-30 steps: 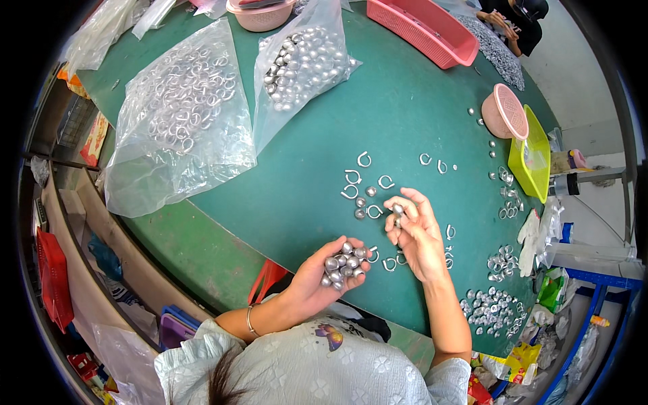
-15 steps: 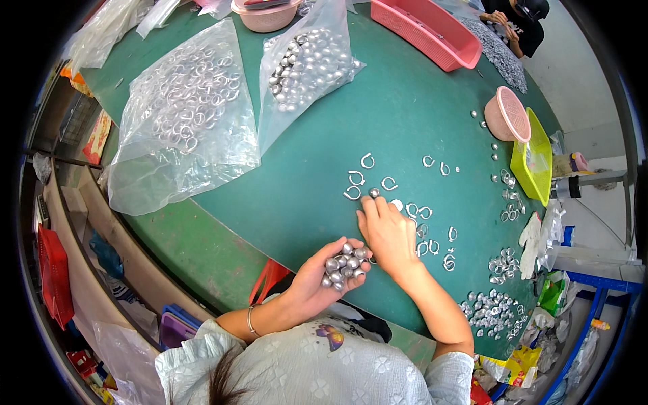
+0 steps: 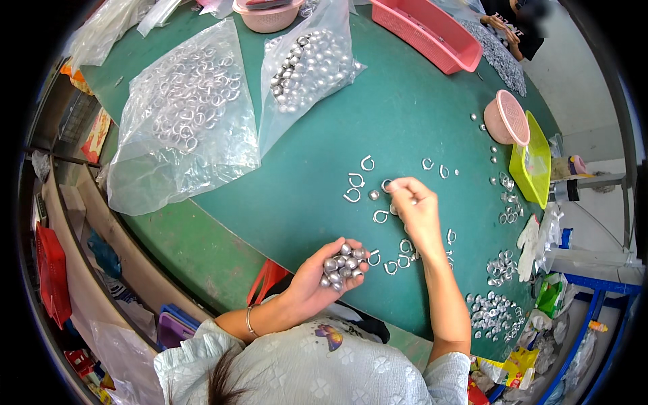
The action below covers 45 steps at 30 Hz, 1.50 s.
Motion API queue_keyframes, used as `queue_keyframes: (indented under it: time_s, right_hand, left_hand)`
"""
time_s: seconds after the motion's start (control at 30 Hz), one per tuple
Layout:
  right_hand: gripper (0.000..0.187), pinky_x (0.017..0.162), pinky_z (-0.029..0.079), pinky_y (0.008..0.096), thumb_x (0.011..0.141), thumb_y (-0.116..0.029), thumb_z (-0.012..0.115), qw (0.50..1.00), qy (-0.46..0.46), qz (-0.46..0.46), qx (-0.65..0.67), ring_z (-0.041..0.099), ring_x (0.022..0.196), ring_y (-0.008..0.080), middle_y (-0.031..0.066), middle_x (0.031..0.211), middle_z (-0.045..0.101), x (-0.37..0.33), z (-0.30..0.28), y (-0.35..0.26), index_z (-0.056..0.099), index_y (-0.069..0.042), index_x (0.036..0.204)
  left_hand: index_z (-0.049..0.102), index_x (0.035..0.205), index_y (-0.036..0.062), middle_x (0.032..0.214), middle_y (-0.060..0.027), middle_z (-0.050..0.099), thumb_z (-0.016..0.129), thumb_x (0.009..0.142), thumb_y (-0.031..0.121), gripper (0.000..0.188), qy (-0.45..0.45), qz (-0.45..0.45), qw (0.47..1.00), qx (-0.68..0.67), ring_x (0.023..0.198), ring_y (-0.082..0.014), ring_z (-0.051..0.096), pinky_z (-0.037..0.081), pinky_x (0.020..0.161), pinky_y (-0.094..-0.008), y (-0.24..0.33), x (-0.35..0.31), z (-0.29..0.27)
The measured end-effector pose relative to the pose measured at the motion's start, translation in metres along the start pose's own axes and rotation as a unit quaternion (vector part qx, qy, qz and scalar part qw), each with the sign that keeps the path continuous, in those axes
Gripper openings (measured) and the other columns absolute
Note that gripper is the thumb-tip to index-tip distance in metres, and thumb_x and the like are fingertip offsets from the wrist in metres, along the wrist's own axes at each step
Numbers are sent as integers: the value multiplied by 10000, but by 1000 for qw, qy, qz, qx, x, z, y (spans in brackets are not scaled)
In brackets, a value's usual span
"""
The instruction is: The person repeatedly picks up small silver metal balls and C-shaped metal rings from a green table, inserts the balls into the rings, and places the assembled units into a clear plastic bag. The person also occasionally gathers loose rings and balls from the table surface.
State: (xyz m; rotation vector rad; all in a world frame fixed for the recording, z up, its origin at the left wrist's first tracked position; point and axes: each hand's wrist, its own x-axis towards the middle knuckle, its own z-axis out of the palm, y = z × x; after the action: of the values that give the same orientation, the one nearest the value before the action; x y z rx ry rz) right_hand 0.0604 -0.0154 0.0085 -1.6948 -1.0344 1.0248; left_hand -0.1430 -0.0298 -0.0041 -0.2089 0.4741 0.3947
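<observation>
My left hand (image 3: 312,275) is cupped palm up near the table's front edge, its fingers curled round a pile of silver metal balls (image 3: 342,265). Farther forward and to the right, my right hand (image 3: 420,212) has its thumb and fingertips pinched at the edge of a small open metal ring (image 3: 385,186). A single metal ball (image 3: 374,195) lies on the table just left of those fingertips. Around it rest several more open rings (image 3: 352,194), and others sit between my two hands. The right hand and forearm cover part of that group.
Clear plastic bags of rings (image 3: 189,101) and balls (image 3: 314,67) lie at the far left on the green table (image 3: 297,175). A pink basket (image 3: 432,34), a pink bowl (image 3: 506,118), and a yellow-green tray (image 3: 530,162) line the far and right sides. Another person's hands (image 3: 503,27) work beyond.
My right hand has moved right and slightly forward, from behind the single ball to the ring beside it. Several rings near it have shifted. My left hand stays with its balls.
</observation>
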Motion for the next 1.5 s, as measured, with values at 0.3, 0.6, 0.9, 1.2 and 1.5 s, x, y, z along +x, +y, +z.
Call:
queue_keyframes:
  time_s: [0.3, 0.6, 0.9, 1.2, 1.5]
  right_hand:
    - [189, 373, 368, 298, 856, -204, 588, 984, -15, -95, -149, 513, 418, 205, 72, 556, 544, -2, 10, 1, 549, -35, 932]
    - [279, 306, 262, 200, 956, -260, 413, 833, -37, 113, 541, 332, 413, 84, 18, 584, 383, -13, -28, 2, 468, -60, 769]
    - [261, 400, 299, 204, 954, -207, 451, 943, 13, -8, 332, 400, 501, 90, 35, 681, 430, -53, 31, -30, 433, -53, 744]
    - [71, 662, 457, 284, 798, 28, 602, 958, 114, -263, 11, 559, 770, 194, 119, 865, 543, -60, 58, -18, 569, 24, 861]
    - [162, 817, 392, 356, 791, 58, 537, 925, 140, -335, -113, 526, 912, 280, 162, 962, 553, -60, 65, -26, 547, 16, 948]
  left_hand:
    - [553, 956, 60, 1001, -107, 544, 471, 931, 269, 226, 11, 8, 1000, 4, 845, -184, 538, 507, 684, -287, 1, -2, 3]
    - [553, 955, 63, 992, -101, 545, 474, 929, 270, 223, -4, -1, 1000, 6, 845, -183, 540, 507, 690, -290, -1, 1, 2]
    - [545, 1004, 65, 934, -87, 588, 476, 927, 283, 242, 11, 95, 995, -6, 855, -188, 576, 496, 768, -332, -11, 22, 12]
    - [552, 948, 77, 864, -37, 584, 445, 929, 248, 203, -11, 192, 981, -16, 815, -148, 578, 473, 769, -315, -21, 43, 20]
    - [552, 890, 59, 911, -72, 585, 427, 911, 239, 220, -47, 234, 971, 10, 932, -183, 559, 446, 851, -310, -14, 60, 24]
